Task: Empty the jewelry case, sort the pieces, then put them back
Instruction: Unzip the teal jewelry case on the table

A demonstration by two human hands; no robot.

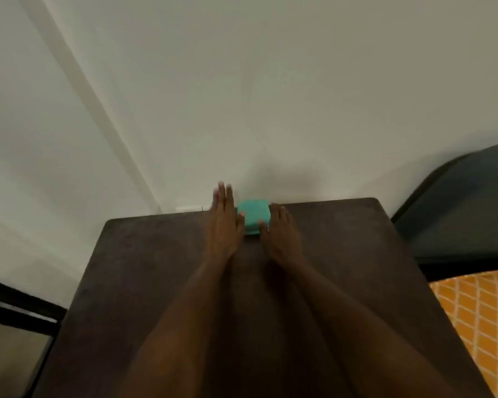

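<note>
A small teal jewelry case (pixel 254 215) sits closed at the far edge of the dark table (pixel 144 254), close to the wall. My left hand (pixel 223 222) is at its left side with the fingers stretched out straight and the thumb touching the case's left edge. My right hand (pixel 279 231) is at its right side, thumb against the front of the case and fingers along its right flank. No jewelry pieces are visible.
A pale wall rises right behind the table. A dark chair back (pixel 466 202) and an orange patterned cushion (pixel 483 320) stand to the right. A dark frame (pixel 15 305) is at lower left.
</note>
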